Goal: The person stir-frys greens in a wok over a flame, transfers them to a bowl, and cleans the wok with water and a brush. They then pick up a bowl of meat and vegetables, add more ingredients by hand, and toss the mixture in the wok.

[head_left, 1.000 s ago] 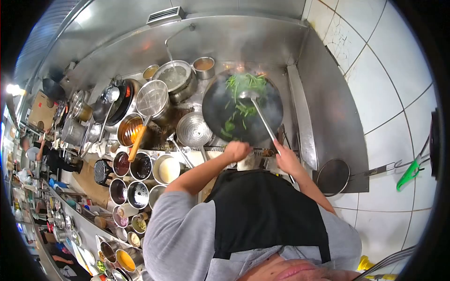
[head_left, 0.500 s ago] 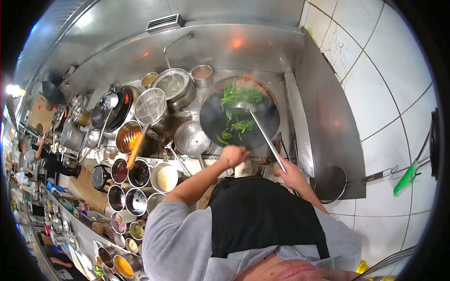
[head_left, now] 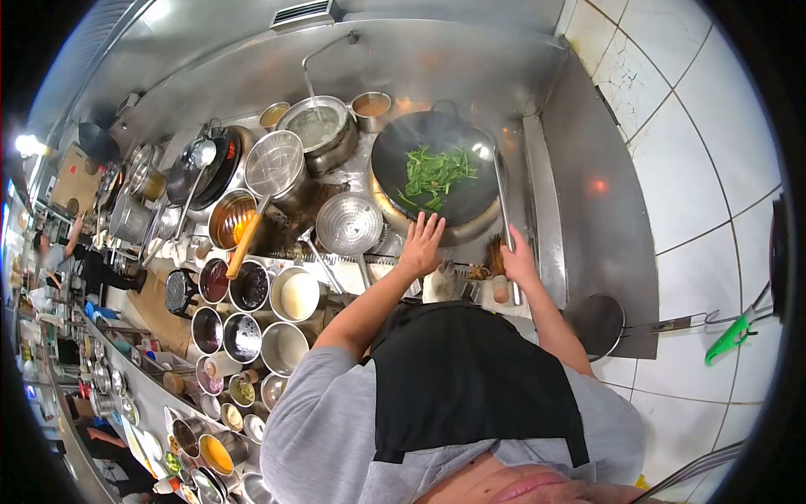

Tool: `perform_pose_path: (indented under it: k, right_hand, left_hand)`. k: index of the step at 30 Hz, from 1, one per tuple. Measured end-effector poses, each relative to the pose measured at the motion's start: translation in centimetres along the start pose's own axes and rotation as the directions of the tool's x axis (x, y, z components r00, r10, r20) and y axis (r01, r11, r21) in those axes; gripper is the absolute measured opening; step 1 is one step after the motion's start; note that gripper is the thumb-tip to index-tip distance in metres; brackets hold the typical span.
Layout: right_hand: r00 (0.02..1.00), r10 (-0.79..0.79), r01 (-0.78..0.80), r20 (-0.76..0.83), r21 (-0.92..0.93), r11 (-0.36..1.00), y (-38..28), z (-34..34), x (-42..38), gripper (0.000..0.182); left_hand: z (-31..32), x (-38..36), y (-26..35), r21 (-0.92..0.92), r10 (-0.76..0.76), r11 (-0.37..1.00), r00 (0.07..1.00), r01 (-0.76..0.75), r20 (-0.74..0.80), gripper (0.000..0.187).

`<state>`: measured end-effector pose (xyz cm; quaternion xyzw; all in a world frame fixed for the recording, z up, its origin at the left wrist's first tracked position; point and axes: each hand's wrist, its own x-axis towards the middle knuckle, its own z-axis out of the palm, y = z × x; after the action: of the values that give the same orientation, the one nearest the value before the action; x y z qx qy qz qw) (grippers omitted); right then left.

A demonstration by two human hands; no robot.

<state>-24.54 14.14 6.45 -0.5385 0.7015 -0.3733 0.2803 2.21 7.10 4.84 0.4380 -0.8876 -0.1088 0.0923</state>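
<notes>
Leafy greens (head_left: 436, 174) lie in a heap inside the black wok (head_left: 478, 202), which sits on the burner in front of me. My left hand (head_left: 422, 244) is at the wok's near rim, fingers spread and palm down, with nothing in it. On the right, my right hand (head_left: 520, 259) is wrapped around the long metal handle of a ladle (head_left: 501, 189). The ladle stands along the wok's right side, its head overlapping the right rim in this view, apart from the greens. A whitish cloth (head_left: 439, 284) lies at the stove's front edge below my left hand.
Left of the wok are a perforated strainer (head_left: 349, 223), a mesh skimmer (head_left: 274, 160) and a pot under the faucet (head_left: 321, 126). Several sauce pots (head_left: 295, 294) stand further left. A steel side wall (head_left: 588, 176) bounds the right. A person (head_left: 105, 269) stands far left.
My left hand has gone from closed to spread open and moved up. The ladle has swung from over the greens to the wok's right side. The wok has shifted away, its greens gathered together.
</notes>
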Motion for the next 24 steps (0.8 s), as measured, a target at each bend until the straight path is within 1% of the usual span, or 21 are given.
perform_pose_path:
  k: [1,3,4,5,6,7,8,10,11,12,13,14,16,17,19,20,21,22,24]
  right_hand:
    - [1.0,0.004,-0.004,0.003,0.0,1.0,-0.1,0.7,0.6,0.06]
    - [0.967,0.204,-0.219,0.154,0.092,0.971,-3.9,1.4,0.3,0.06]
    - [0.966,0.204,-0.22,0.157,0.093,0.971,-4.3,1.2,-0.4,0.06]
    - [0.957,0.175,-0.216,0.23,0.162,0.963,-4.5,1.0,-1.3,0.059]
    - [0.944,0.135,-0.209,0.301,0.23,0.95,-5.0,0.7,-2.1,0.059]
    - [0.95,0.066,-0.142,0.306,0.235,0.961,-5.4,0.1,-3.7,0.06]
    - [0.949,0.059,-0.137,0.311,0.233,0.963,-5.6,-0.3,-4.5,0.06]
    - [0.928,0.004,-0.069,0.373,0.162,0.984,-5.6,-1.0,-5.5,0.059]
    - [0.927,-0.022,-0.005,0.374,0.073,0.997,-4.9,-0.7,-4.4,0.059]
    - [0.926,-0.045,0.055,0.376,-0.016,0.998,-4.5,-0.4,-2.5,0.059]
    - [0.933,-0.028,0.032,0.359,-0.005,0.999,-5.3,-0.1,-0.9,0.058]
    - [0.94,-0.016,0.016,0.34,0.005,1.0,-6.5,0.5,0.7,0.058]
    - [0.968,-0.048,0.071,0.248,-0.083,0.994,-7.2,2.6,3.0,0.056]
    - [0.97,-0.049,0.07,0.24,-0.083,0.994,-6.4,4.1,3.6,0.056]
    - [0.949,-0.258,0.301,0.184,-0.271,0.914,-4.0,6.5,4.6,0.056]
    - [0.932,-0.281,0.335,0.228,-0.254,0.907,-3.5,6.6,4.0,0.056]
    - [0.92,-0.267,0.347,0.287,-0.279,0.896,-4.0,5.5,2.4,0.056]
    - [0.904,-0.253,0.362,0.345,-0.302,0.882,-5.5,3.7,0.3,0.056]
    - [0.873,-0.143,0.319,0.467,-0.322,0.892,-6.7,0.2,-3.3,0.058]
  left_hand:
    - [-0.1,0.2,0.2,-0.02,-0.029,0.999,0.999,0.029,0.031,0.097]
    - [-0.2,0.3,0.4,-0.024,-0.041,0.999,0.998,0.042,0.049,0.097]
    - [-0.4,0.2,0.4,-0.023,-0.052,0.998,0.997,0.053,0.06,0.098]
    - [-0.5,0.2,0.3,-0.021,-0.057,0.998,0.997,0.058,0.054,0.098]
    - [-0.8,0.4,0.1,-0.022,-0.056,0.998,0.995,0.058,0.086,0.098]
    - [-0.9,0.2,0.0,-0.027,-0.055,0.998,0.99,0.059,0.126,0.098]
    - [-1.0,0.4,-0.1,-0.027,-0.062,0.997,0.991,0.066,0.121,0.098]
    - [-1.0,0.3,0.1,-0.036,-0.052,0.998,0.992,0.056,0.112,0.096]
    - [-0.9,0.3,0.1,-0.036,-0.05,0.998,0.991,0.055,0.121,0.096]
    - [-0.8,0.4,0.1,-0.041,-0.053,0.998,0.995,0.057,0.087,0.093]
    - [-0.7,0.5,0.2,-0.047,-0.055,0.997,0.997,0.057,0.048,0.089]
    - [-0.5,0.5,0.3,-0.045,-0.051,0.998,0.998,0.053,0.049,0.089]
    - [-0.4,0.9,-0.1,-0.061,-0.055,0.996,0.998,0.057,0.042,0.084]
    - [-0.8,1.0,0.0,-0.084,-0.06,0.994,0.997,0.064,0.042,0.079]
    - [-0.8,1.5,0.4,-0.073,-0.074,0.994,0.996,0.077,0.042,0.077]
    - [-0.8,1.7,0.4,-0.057,-0.097,0.993,0.994,0.1,0.043,0.075]
    - [-0.3,2.0,0.2,-0.049,-0.069,0.997,0.997,0.067,-0.03,0.063]
    - [0.0,2.5,-0.1,-0.049,-0.073,0.996,0.997,0.071,-0.037,0.063]
    - [0.5,3.6,-0.3,-0.034,-0.1,0.995,0.995,0.099,-0.014,0.042]
